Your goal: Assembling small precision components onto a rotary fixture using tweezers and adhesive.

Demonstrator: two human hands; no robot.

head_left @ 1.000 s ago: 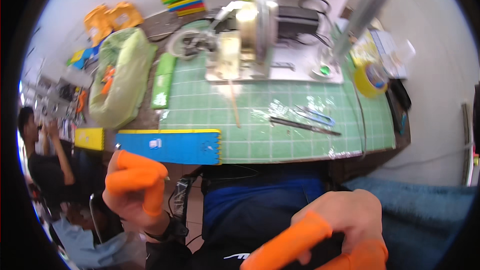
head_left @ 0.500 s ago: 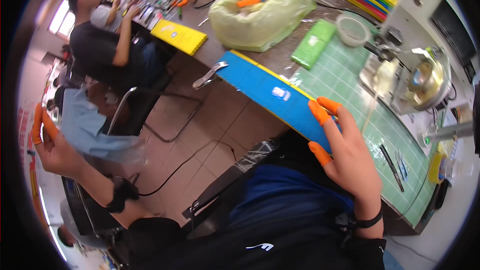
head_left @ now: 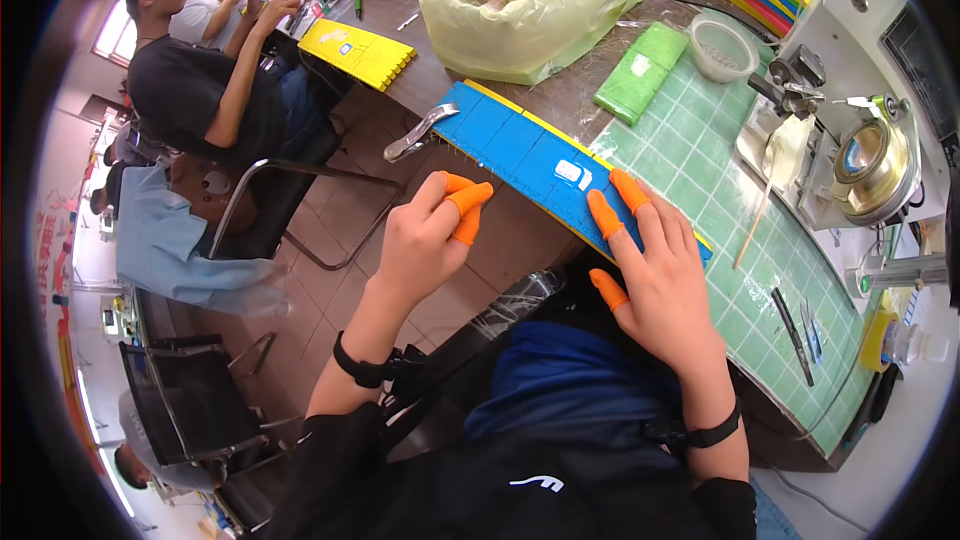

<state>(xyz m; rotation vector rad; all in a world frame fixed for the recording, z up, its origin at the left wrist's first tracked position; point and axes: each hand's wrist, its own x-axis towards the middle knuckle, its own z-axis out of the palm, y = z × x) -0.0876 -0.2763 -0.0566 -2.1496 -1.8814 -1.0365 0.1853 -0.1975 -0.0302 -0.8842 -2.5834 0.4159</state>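
right hand [head_left: 655, 275] rests flat and open on the blue tray [head_left: 540, 155] at the desk's [head_left: 590, 100] near edge; left hand [head_left: 425, 235] hangs loosely curled, empty, just beside it.

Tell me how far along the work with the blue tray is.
Done: the blue tray lies at the bench edge, partly on the green cutting mat. In hand: the right hand rests its fingertips on it; the left hand hovers beside it, touching nothing. Left: the tray is not lifted or gripped by both hands.
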